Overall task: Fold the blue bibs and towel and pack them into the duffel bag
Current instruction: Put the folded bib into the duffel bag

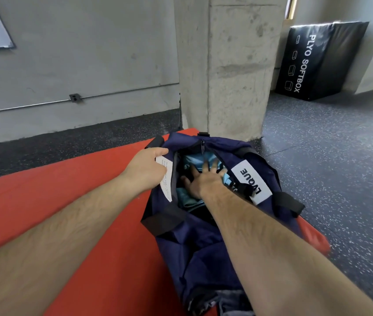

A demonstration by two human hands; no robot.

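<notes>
Currently my right hand (pixel 201 180) lies flat, fingers spread, pressing the blue cloth (pixel 192 159) down inside the bag (pixel 203 247); my left hand (pixel 145 167) grips the left rim, holding the mouth open. The bag's long axis runs away from me; cloth sits directly under the right hand

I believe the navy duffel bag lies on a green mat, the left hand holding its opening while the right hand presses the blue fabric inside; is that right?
Not quite: the head view shows the mat is red, not green. Otherwise yes: the duffel bag lies on it, the left hand grips its opening edge, and the right hand presses on the blue fabric inside.
</notes>
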